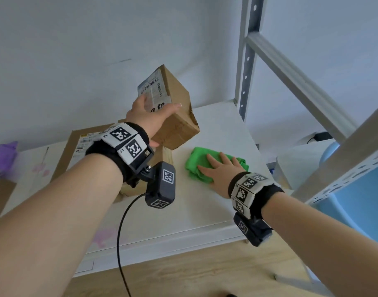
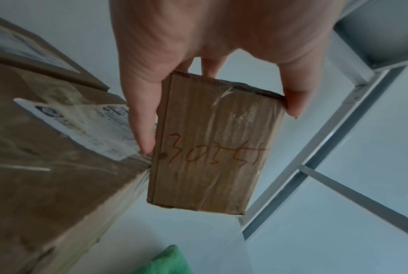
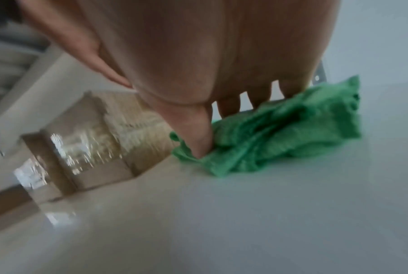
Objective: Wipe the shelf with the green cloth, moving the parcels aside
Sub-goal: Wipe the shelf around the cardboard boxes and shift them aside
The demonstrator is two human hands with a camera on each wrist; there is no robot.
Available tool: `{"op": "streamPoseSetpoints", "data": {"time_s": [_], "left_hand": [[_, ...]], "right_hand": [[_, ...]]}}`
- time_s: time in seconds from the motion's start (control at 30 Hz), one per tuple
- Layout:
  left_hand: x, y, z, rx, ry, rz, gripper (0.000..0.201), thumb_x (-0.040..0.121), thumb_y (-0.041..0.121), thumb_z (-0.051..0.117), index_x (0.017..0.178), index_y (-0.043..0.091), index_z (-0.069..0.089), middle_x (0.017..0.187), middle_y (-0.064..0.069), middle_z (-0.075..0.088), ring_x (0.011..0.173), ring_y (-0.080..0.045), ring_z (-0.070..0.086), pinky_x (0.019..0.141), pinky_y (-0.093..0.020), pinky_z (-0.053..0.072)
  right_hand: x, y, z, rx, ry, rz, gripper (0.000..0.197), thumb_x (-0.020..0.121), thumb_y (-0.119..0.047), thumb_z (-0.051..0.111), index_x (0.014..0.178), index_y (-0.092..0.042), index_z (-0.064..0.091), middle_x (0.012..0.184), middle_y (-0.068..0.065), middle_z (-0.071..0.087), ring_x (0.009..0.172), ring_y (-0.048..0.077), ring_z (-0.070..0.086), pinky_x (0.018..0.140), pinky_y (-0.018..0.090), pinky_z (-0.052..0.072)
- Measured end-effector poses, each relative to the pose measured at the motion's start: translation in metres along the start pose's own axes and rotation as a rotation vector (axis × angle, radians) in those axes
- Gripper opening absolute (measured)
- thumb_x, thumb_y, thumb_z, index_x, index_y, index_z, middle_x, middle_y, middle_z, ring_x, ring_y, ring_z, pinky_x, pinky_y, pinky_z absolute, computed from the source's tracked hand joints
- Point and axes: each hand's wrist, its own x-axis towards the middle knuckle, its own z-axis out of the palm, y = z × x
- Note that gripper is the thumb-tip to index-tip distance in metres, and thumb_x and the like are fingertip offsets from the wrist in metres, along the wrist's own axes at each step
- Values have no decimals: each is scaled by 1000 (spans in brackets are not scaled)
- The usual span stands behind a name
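My left hand (image 1: 150, 116) grips a small cardboard parcel (image 1: 175, 110) and holds it tilted above the white shelf (image 1: 216, 202). In the left wrist view the thumb and fingers (image 2: 141, 118) clamp that small parcel (image 2: 209, 148), which has red handwriting on one face. My right hand (image 1: 221, 169) lies flat, fingers straight, on the crumpled green cloth (image 1: 196, 159), which it presses onto the shelf. The right wrist view shows the cloth (image 3: 280, 133) under my fingers (image 3: 200, 133). A large flat cardboard parcel (image 1: 85, 151) lies on the shelf at the left, partly behind my left wrist.
A grey metal upright (image 1: 249, 56) and slanted rails (image 1: 295, 82) frame the shelf on the right. A purple object (image 1: 3, 156) sits at the far left. A black cable (image 1: 121, 232) hangs from the left wrist camera. Wooden floor (image 1: 194, 277) shows below the shelf's front edge.
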Motion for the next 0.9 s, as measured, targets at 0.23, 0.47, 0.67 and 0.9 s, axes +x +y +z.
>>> {"op": "streamPoseSetpoints", "data": {"time_s": [0.23,0.47,0.67,0.9], "left_hand": [[7,2,-7,-106,-39,-33,95,66,51,77,145,36,27,147,5,35,127,-26,46,81,-54,57],[29,-6,-14,-245,-103,-31,93,65,47,79,143,37,30,141,0,42,121,-29,51,85,-56,54],[45,-8,-34,-311,-144,-30,84,54,53,81,128,28,49,127,-6,55,110,-30,59,76,-56,56],[53,6,-41,-370,-193,-49,63,59,51,78,111,25,56,121,-9,55,109,-35,58,84,-58,53]], "right_hand": [[50,8,-25,91,-35,210,77,92,-20,47,147,-45,-1,159,-4,-15,146,39,-12,117,60,3],[94,34,-56,233,39,427,73,91,-26,48,150,-36,6,160,2,-11,143,47,-8,116,60,9],[109,8,-62,85,34,250,87,85,-14,58,145,-48,4,160,0,-11,143,47,-8,112,68,8],[126,10,-61,-24,41,143,62,95,-25,43,148,-39,14,161,-1,-1,147,37,4,119,53,10]]}}
